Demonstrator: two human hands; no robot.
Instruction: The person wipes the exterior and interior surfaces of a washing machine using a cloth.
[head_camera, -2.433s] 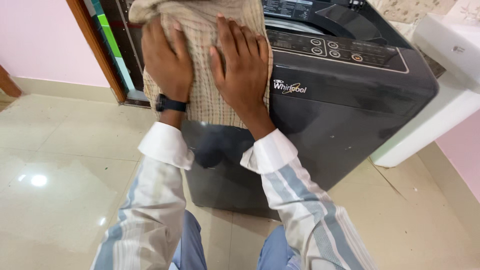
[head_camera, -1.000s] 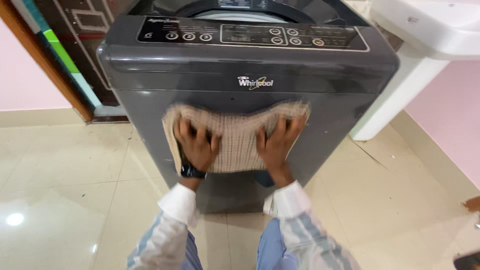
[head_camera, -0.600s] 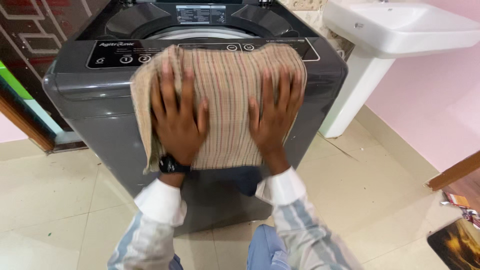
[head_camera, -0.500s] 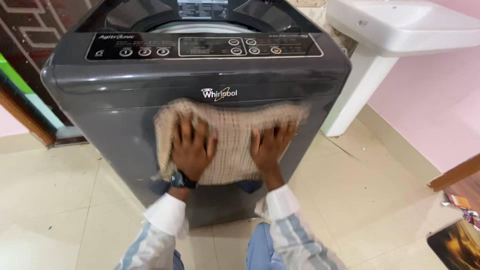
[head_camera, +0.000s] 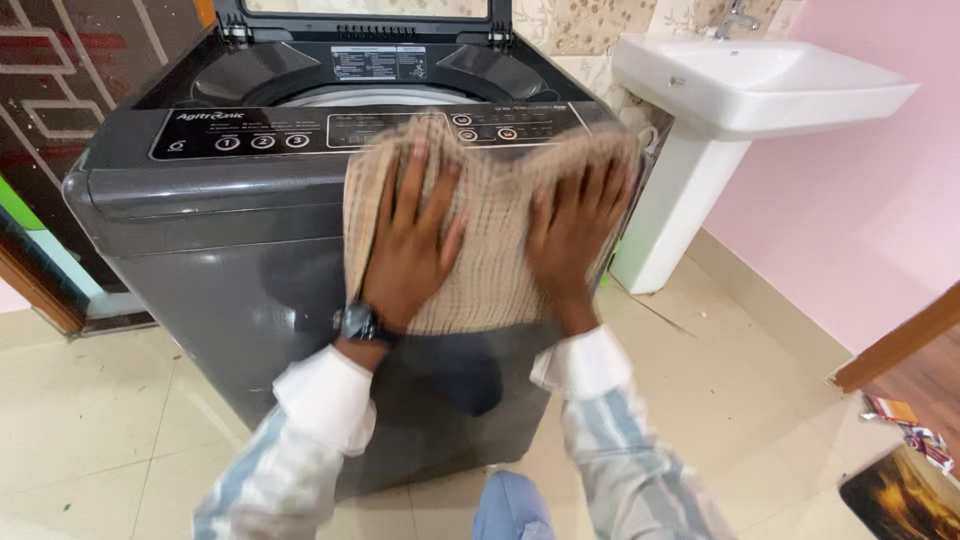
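A dark grey top-loading washing machine (head_camera: 200, 280) stands in front of me with its lid raised. A beige checked cloth (head_camera: 490, 240) is spread over the machine's upper right front and the edge of the control panel (head_camera: 260, 130). My left hand (head_camera: 408, 240) lies flat on the cloth's left half, fingers spread, a black watch on the wrist. My right hand (head_camera: 575, 235) presses flat on the cloth's right half near the machine's right corner.
A white pedestal washbasin (head_camera: 740, 90) stands right of the machine against a pink wall. A patterned dark door (head_camera: 60, 110) is at the left. Cream floor tiles (head_camera: 90, 400) surround the machine. A wooden frame edge (head_camera: 900, 345) and small colourful scraps (head_camera: 910, 425) lie at the lower right.
Both hands have slid the cloth up the machine's front, from below the logo to the top edge and panel, and toward the right corner.
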